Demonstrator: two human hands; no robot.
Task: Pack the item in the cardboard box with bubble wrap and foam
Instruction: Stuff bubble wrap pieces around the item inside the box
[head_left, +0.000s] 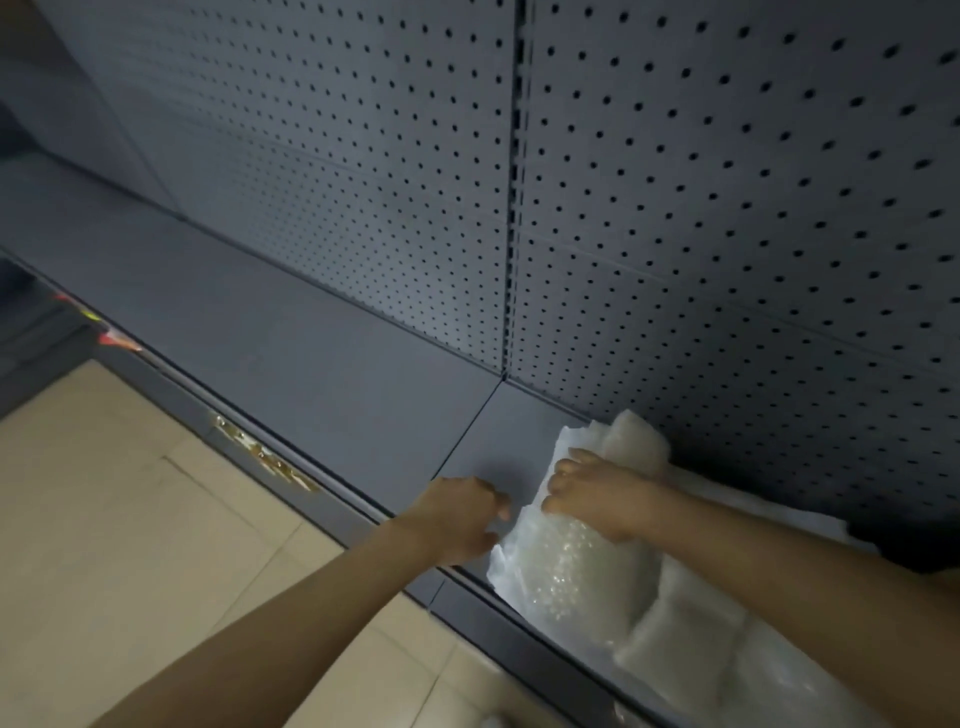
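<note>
Your right hand (592, 488) rests curled on a bubble wrap bundle (571, 566) lying on a grey shelf (311, 353). Your left hand (462, 514), loosely curled and holding nothing, hovers just beside its edge. Pinch that edge while pinning the bundle. No cardboard box shows.

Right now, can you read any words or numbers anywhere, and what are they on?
None can be read.
Shelf edge: a strip with gold marks, too blurred to read.
Further along the shelf edge, a red and yellow strip: also too blurred.
Bubble wrap, pegboard and floor tiles: no writing shows.
</note>
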